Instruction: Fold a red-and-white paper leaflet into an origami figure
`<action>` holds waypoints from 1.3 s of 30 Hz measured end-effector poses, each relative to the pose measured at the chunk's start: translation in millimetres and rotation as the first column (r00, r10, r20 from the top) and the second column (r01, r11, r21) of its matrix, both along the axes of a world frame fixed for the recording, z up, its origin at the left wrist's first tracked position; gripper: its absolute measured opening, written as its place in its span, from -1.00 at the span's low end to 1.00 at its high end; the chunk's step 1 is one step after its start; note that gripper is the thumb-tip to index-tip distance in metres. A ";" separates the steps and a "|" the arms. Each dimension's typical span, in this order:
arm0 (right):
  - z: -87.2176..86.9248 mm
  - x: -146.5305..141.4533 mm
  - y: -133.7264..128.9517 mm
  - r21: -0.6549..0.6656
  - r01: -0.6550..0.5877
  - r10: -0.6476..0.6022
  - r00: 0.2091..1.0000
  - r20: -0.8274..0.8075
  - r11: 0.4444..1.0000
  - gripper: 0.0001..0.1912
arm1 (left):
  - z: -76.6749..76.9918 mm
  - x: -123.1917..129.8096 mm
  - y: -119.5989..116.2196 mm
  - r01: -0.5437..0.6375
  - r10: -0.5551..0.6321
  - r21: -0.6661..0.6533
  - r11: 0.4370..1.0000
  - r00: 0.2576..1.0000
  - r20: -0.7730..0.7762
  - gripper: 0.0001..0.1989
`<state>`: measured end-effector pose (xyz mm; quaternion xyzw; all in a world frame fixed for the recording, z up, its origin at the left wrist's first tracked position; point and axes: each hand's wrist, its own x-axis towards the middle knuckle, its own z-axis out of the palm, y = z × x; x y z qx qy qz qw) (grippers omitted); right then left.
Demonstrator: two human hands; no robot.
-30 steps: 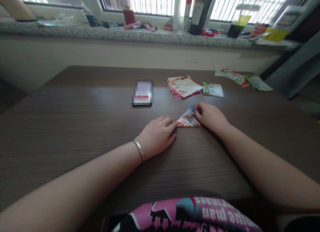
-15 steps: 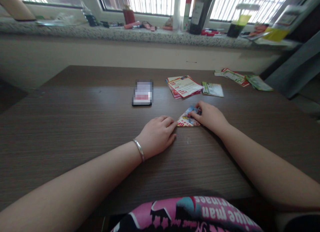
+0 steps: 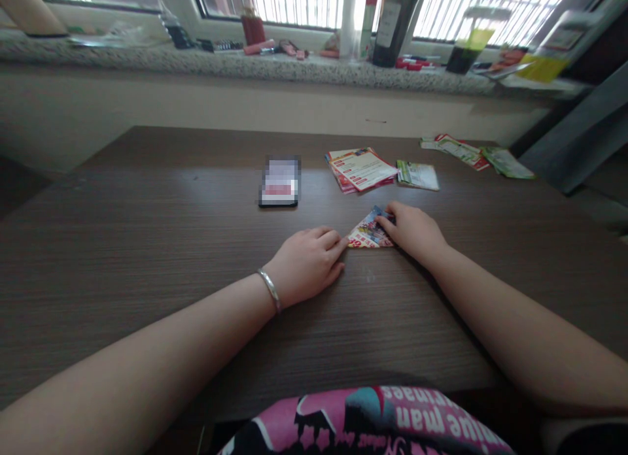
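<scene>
Creasing is risked if the colourful triangular printed paper [image 3: 366,236], judged light and thin, is squeezed; edges are best held. It is touched, on the brown wooden bench [image 3: 196,246], by left grip [image 3: 305,264] and right grip [image 3: 416,233]; whether either is clamped cannot be told.

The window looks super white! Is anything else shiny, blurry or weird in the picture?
Head view: the window is glaringly bright, washing out what's outside; the table has a pale shine left of the phone, whose screen is blocky squares; print on the paper triangle is too fuzzy to read; the yellow bottle looks smeared and slanted.
</scene>
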<state>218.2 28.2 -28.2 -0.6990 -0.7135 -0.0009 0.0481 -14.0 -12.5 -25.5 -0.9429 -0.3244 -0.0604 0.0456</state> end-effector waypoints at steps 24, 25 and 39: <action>-0.5 -0.9 -2.4 -0.027 0.001 -0.001 1.000 0.002 1.000 -0.68 | 3.2 -7.4 5.0 0.075 -0.071 -0.076 0.994 0.996 0.059 -0.65; -0.7 -1.0 -2.5 -0.029 0.002 -0.002 1.000 0.000 1.000 -0.68 | 3.7 -8.0 5.4 0.077 -0.072 -0.082 0.994 0.996 0.058 -0.65; -2.8 1.8 -2.5 -0.022 -0.002 0.002 1.000 -0.003 1.000 -0.67 | 15.5 -13.6 6.6 0.040 -0.049 -0.139 0.989 0.997 -0.058 -0.68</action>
